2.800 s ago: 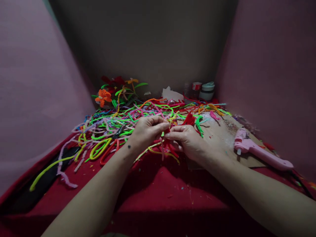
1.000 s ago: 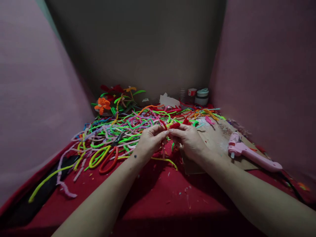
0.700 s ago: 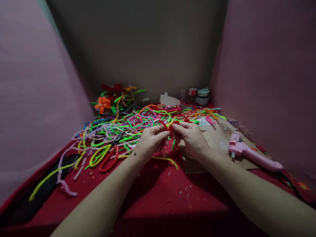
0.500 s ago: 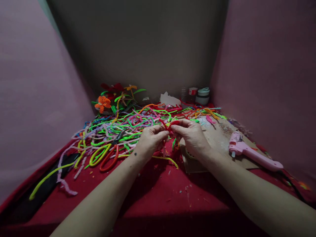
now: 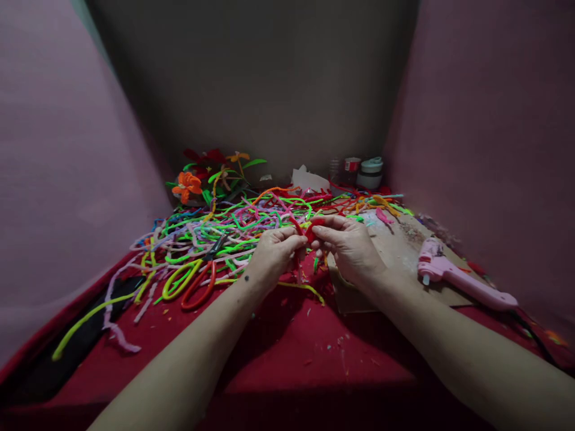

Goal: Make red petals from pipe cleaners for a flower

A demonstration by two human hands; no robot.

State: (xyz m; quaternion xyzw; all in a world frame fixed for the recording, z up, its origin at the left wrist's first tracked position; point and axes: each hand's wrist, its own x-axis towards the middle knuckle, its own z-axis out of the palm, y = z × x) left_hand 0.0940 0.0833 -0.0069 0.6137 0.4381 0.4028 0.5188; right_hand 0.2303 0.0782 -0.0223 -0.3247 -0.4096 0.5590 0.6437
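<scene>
Between my two hands is a bent piece of red pipe cleaner (image 5: 317,225), held above the front of the pile. My left hand (image 5: 279,248) pinches its left part between thumb and fingers. The fingertips of my right hand (image 5: 344,242) are closed on its right part, a looped, petal-like bit. The fingers hide the spot where the parts meet. Just behind and left of my hands lies a tangle of pipe cleaners (image 5: 242,224) in green, pink, lilac and other colours. Scissors (image 5: 197,281) with one yellow and one red handle lie left of my left wrist.
A pink glue gun (image 5: 462,278) rests on a stained cardboard sheet (image 5: 395,251) at right. Pipe-cleaner flowers (image 5: 187,187) stand at back left. A lidded cup (image 5: 371,173) and a red-labelled container (image 5: 351,170) are at the back. Red cloth (image 5: 314,353) covers the table; pink panels flank it.
The fingers of my right hand have shifted slightly around the red pipe cleaner, and its loop shows a little more. Both hands stay in nearly the same place.
</scene>
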